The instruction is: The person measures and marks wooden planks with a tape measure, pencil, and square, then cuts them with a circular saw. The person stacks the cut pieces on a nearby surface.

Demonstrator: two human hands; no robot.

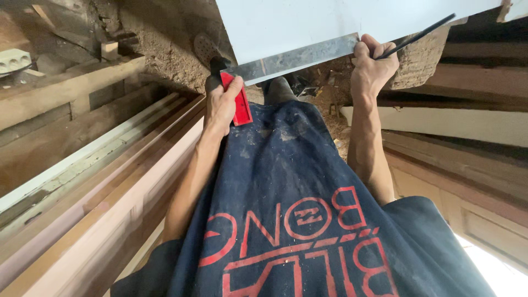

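At twelve o'clock I see my left hand (pixel 221 104) clamped around the red stock of a try square (pixel 286 60), its steel blade flat on the white board (pixel 308 22); right hand (pixel 371 69) pinches a black pencil (pixel 418 36) at the blade's end.

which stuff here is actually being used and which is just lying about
In use:
left hand gripping the red handle of a square
metal blade laid across the white board
right hand holding a dark pencil at the blade's end

Lying about:
stacked timber lengths
white block
white plank
dirt ground
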